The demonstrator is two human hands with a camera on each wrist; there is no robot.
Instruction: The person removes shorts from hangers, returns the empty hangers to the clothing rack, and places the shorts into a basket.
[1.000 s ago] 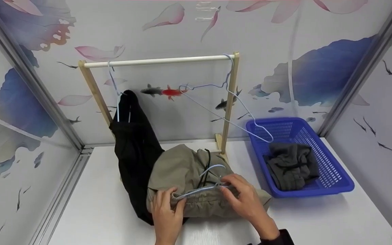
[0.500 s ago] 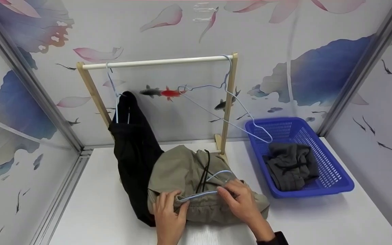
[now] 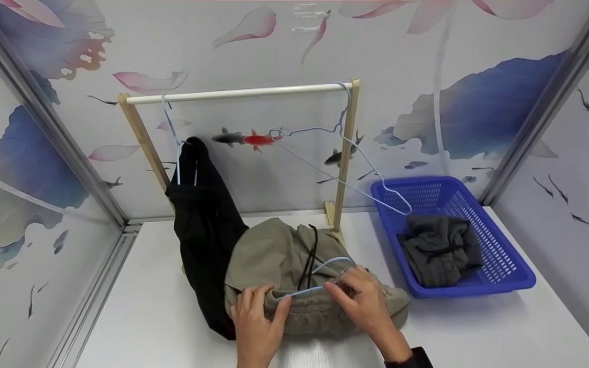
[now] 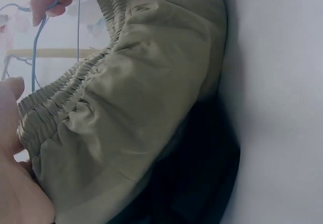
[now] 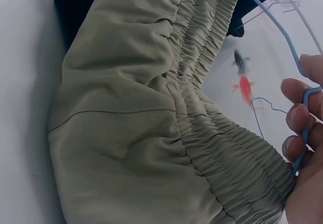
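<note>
Khaki trousers with a gathered elastic waistband and black drawstring lie bunched at the front of the table. A light-blue wire clothes hanger sits at the waist opening, its hook pointing away. My left hand holds the left side of the waistband, thumb on the near side; the hanger's left end is hidden there. My right hand grips the hanger near its neck. In the right wrist view, curled fingers wrap the blue wire above the waistband.
Behind stands a wooden rack with a white rail. Black trousers hang at its left, touching the khaki pair. An unloaded hanger hangs at its right, reaching over a blue basket that contains dark grey folded clothing.
My right hand and the hanger have shifted slightly right and toward me. My left hand has edged right, and its thumb has spread. Less of the hanger's left arm shows above the waistband.
</note>
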